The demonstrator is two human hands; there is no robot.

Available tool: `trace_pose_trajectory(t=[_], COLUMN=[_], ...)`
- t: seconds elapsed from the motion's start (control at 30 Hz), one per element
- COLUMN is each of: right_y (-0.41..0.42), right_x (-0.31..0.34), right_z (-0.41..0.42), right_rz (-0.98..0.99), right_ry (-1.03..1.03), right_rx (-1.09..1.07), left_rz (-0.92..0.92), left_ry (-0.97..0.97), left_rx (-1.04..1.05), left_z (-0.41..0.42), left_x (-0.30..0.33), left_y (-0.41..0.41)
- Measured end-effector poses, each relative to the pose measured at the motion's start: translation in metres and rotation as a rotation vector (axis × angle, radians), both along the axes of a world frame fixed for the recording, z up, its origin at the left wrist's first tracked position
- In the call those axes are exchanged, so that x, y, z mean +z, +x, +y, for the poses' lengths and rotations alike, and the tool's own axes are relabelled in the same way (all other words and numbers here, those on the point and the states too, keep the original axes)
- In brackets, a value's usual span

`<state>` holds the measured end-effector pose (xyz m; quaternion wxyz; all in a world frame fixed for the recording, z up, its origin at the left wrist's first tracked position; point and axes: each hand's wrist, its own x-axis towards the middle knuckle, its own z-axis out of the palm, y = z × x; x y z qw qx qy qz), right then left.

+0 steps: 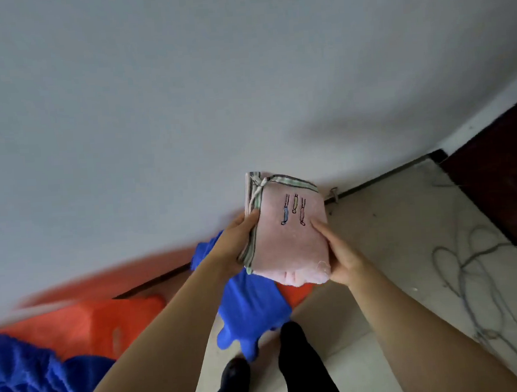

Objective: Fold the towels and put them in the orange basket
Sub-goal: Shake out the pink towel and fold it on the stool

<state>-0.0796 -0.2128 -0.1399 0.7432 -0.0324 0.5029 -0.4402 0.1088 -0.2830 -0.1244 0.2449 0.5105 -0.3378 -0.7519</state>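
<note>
A folded pink towel point(287, 233) with a striped edge and small embroidered figures is held up in the air in front of a pale wall. My left hand point(234, 243) grips its striped left edge. My right hand point(339, 256) holds its lower right side, thumb on top. Below, blurred by motion, the orange basket point(85, 324) stands on the floor at the lower left. A blue towel point(252, 306) hangs over its right end. Another blue towel point(25, 380) lies bunched at the bottom left corner.
A pale wall point(212, 76) fills the upper view. Light floor tiles point(391, 232) extend to the right, with a tangle of grey cable point(470, 272) on them. A dark door point(499, 163) stands at the far right. My dark shoes point(293, 361) are just below the basket.
</note>
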Motion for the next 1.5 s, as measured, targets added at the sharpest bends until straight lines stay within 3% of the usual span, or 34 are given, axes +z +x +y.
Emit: trace_pose_trajectory(t=[0.13,0.2,0.43,0.77,0.93,1.2,1.33,1.5], right_y=[-0.007,-0.004,-0.015,0.019,0.046,0.063,0.057,0.038], right_x=[0.038,0.048,0.091,0.087,0.088,0.06,0.005,-0.1], right_z=[0.057,0.071,0.246,0.54,0.672,0.885,0.957,1.005], right_rz=[0.056,0.081,0.272,0.278,0.325,0.297,0.101,-0.153], right_ry=[-0.087,-0.082,-0.179,-0.031,-0.063,-0.055,0.032,0.053], right_rx=[-0.247,-0.305,-0.821,-1.449,-1.646,-1.947,-2.079,-2.133], left_rz=[0.021,0.0,-0.039,0.033,0.061,0.036,-0.024,-0.139], left_ry=[-0.119,-0.158,-0.248,-0.353,-0.464,-0.459,-0.801,-1.225], left_rx=[-0.26,-0.283,-0.73,-1.429,-1.618,-1.886,-2.132,-2.235], left_z=[0.016,0.018,0.128,0.401,0.549,0.796,0.898,0.984], left_x=[0.042,0.044,0.085,0.097,0.098,0.085,0.048,-0.053], left_y=[-0.024,-0.028,-0.116,-0.208,-0.225,-0.259,-0.286,-0.308])
